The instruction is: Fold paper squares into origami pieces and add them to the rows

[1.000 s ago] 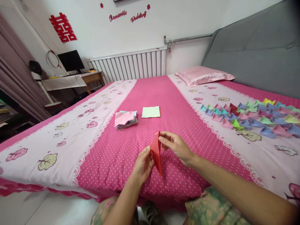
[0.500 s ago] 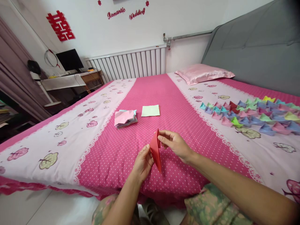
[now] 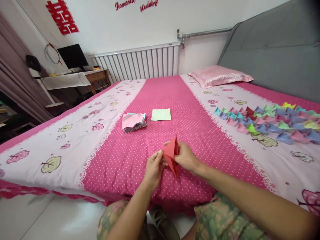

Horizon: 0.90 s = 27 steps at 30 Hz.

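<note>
Between my hands, above the near edge of the bed, is a folded piece of red origami paper point(image 3: 171, 154), its layers parted along the right side. My left hand point(image 3: 155, 166) pinches its left corner between thumb and fingers. From the right, my right hand point(image 3: 186, 157) grips it, with the fingers partly hidden behind and inside the fold. Beyond the hands lies a flat pale green paper sheet point(image 3: 161, 114). A stack of creased papers point(image 3: 134, 122), pink on top, sits to its left.
Several rows of colourful folded paper boats point(image 3: 268, 120) stand at the right on the bedspread point(image 3: 120, 155). A pink pillow point(image 3: 220, 76) rests near the grey headboard point(image 3: 272, 50). At the far left a desk point(image 3: 72, 80) holds a monitor point(image 3: 73, 56).
The red paper has turned and opened wider, showing more of its face. My right hand has moved from its top edge down to the right side. The view has tilted slightly downward.
</note>
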Available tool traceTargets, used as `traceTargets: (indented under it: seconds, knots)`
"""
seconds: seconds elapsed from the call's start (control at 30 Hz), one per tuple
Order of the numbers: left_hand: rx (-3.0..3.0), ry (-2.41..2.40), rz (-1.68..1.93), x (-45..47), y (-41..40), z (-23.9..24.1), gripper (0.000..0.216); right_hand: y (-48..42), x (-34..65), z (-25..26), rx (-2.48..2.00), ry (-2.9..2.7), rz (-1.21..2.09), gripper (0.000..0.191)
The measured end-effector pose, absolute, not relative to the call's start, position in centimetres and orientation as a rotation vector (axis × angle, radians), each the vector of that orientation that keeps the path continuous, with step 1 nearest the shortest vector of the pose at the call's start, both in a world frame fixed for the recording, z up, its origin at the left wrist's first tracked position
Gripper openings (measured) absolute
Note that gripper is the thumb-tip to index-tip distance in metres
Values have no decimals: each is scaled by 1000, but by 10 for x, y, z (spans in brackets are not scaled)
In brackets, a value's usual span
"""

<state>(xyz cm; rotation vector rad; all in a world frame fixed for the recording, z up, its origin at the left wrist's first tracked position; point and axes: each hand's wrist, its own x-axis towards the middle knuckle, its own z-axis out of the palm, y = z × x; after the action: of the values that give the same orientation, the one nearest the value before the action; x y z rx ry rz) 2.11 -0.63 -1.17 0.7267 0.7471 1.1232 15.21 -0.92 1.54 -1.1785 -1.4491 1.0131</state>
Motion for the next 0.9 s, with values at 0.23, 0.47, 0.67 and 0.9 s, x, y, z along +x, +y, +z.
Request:
traceTargets:
  seconds: [0.23, 0.47, 0.67, 0.9]
  knots:
    - [946, 816, 1123, 30, -14, -9, 28, -16, 147, 14, -1297, -1416, 811, 29]
    - [745, 663, 1057, 33, -23, 2, 44, -16, 149, 20, -1385, -1474, 538, 22]
    - [825, 700, 1085, 31, -23, -1, 40, -14, 151, 19, -1302, -1662, 463, 40]
    - [619, 716, 1169, 24, -13, 3, 25, -5, 167, 25, -1133, -1932, 659, 49]
